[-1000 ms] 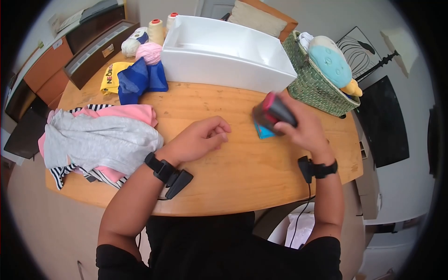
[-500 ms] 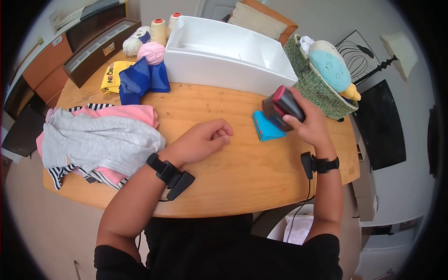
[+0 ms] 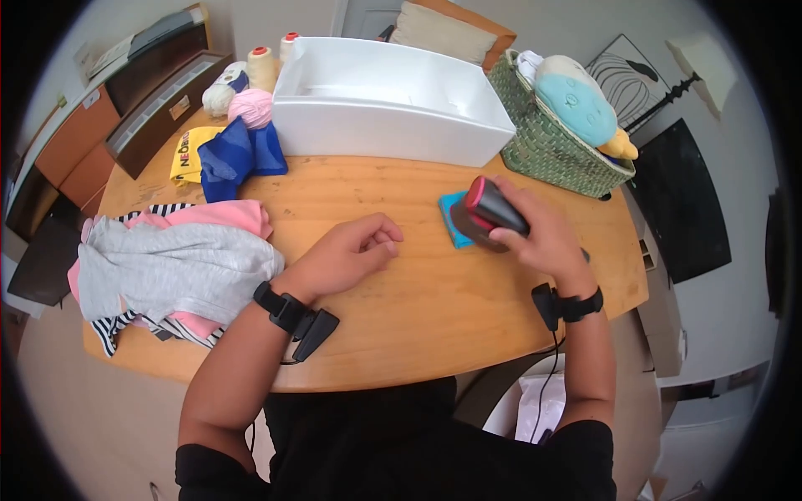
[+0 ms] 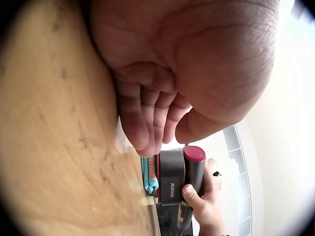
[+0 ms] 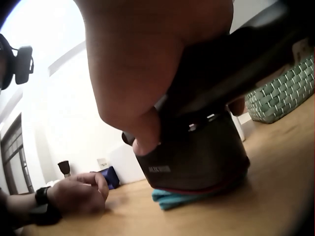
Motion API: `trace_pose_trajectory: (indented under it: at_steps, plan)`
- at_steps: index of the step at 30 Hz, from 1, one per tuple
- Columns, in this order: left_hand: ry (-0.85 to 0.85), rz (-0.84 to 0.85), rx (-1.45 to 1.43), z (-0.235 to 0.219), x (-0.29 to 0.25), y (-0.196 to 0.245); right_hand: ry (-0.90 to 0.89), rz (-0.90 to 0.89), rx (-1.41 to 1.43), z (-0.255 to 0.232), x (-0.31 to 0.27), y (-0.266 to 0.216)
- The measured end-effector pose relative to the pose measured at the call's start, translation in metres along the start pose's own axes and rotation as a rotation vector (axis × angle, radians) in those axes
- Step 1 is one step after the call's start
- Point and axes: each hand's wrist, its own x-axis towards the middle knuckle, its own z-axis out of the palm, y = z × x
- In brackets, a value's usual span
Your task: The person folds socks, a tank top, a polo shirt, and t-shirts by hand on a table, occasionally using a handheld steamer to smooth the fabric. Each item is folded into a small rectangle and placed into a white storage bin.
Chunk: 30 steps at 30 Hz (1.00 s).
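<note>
My right hand (image 3: 543, 238) grips the handle of a black and red handheld garment steamer (image 3: 499, 210). Its flat, red-edged base lies on a small folded blue cloth (image 3: 447, 210), which peeks out on the left side. Seen from the left wrist, the cloth (image 4: 148, 184) has an orange patch and sits directly against the base of the steamer (image 4: 172, 177). The left hand (image 3: 355, 255) rests on its side on the wood, fingers loosely curled around nothing, a short way left of the cloth.
Grey, pink and striped clothes (image 3: 175, 267) lie piled at left. Behind them are blue cloths (image 3: 230, 159), a yellow cloth (image 3: 190, 154) and pink yarn (image 3: 252, 107). A white bin (image 3: 393, 134) stands at the back beside a green woven basket (image 3: 560, 150) holding plush toys.
The steamer has moved back and forth over the blue cloth and now covers more of it than half a second ago. My left hand keeps its place.
</note>
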Motion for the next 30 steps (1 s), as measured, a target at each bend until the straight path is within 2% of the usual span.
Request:
trace_pose_trajectory:
  at_steps: [1, 2, 3, 5, 6, 8, 12, 19, 21, 23, 24, 26, 30]
  plan:
    - [0.002, -0.04, 0.004, 0.0, -0.001, -0.001, 0.033, 0.009, -0.005, -0.005, -0.004, 0.008]
    - [-0.003, -0.042, 0.007, 0.0, 0.0, -0.002, 0.143, 0.01, 0.071, -0.008, -0.007, 0.014]
    - [-0.005, -0.022, 0.008, -0.001, 0.0, -0.005, 0.141, 0.008, 0.072, -0.012, -0.011, 0.025]
    - [0.002, -0.002, 0.011, -0.002, 0.0, -0.008, 0.274, 0.216, 0.15, -0.014, -0.023, 0.052]
    - [-0.016, 0.016, 0.012, -0.003, 0.0, -0.009, 0.277, 0.215, 0.152, -0.013, -0.03, 0.065]
    - [-0.039, 0.034, 0.016, -0.003, 0.002, -0.007, 0.214, 0.27, -0.082, -0.01, -0.048, 0.087]
    - [-0.006, -0.003, 0.021, -0.001, 0.0, -0.005, 0.18, 0.36, -0.102, -0.001, -0.075, 0.101]
    - [0.0, -0.027, 0.008, 0.0, -0.001, 0.001, 0.074, 0.497, -0.147, -0.011, -0.058, 0.062]
    - [-0.001, -0.026, 0.011, 0.0, 0.0, 0.001, 0.186, 0.145, -0.195, -0.002, -0.043, 0.045]
    - [-0.006, -0.028, 0.014, 0.0, 0.0, 0.001, 0.081, -0.055, -0.096, 0.006, -0.021, 0.001]
    - [-0.007, -0.028, 0.009, 0.0, 0.0, 0.001, 0.085, -0.052, -0.092, 0.016, -0.013, -0.008]
    - [-0.004, -0.034, 0.005, 0.0, -0.001, 0.001, -0.074, -0.209, -0.132, 0.041, 0.0, -0.012]
    - [0.01, -0.035, -0.013, 0.0, -0.002, 0.001, -0.13, -0.214, 0.002, 0.081, 0.011, 0.023]
